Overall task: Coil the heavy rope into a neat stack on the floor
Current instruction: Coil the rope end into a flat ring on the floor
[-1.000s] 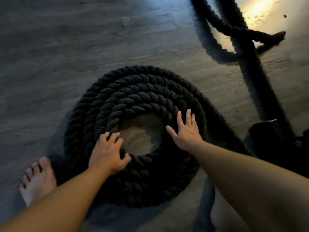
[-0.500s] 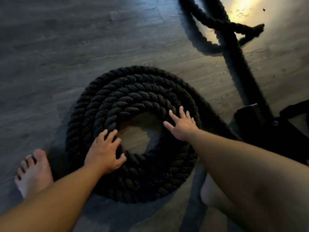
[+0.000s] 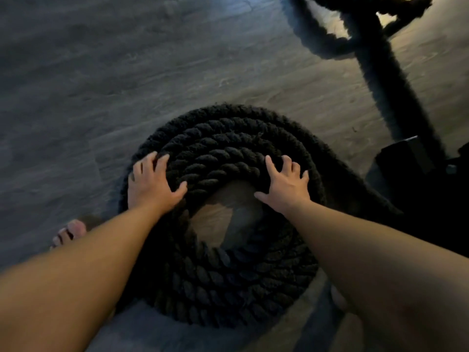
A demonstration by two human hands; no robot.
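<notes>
Black rope [image 3: 220, 148] coiled on floor [image 3: 101, 85]; left hand [image 3: 149, 186], right hand [image 3: 285, 186] grip spread flat

Grey wood-plank floor [image 3: 101, 85] under me — the black rope [image 3: 220, 146] lies coiled on it at centre, its tail running off toward two o'clock, my bare foot [image 3: 71, 232] planted at eight o'clock.

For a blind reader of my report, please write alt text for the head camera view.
Two bare hands, left hand and right hand, press open-fingered on top of a thick black rope coil lying on a grey wood-look floor. More loose rope trails away at upper right, and toes of a bare foot show at left.
</notes>
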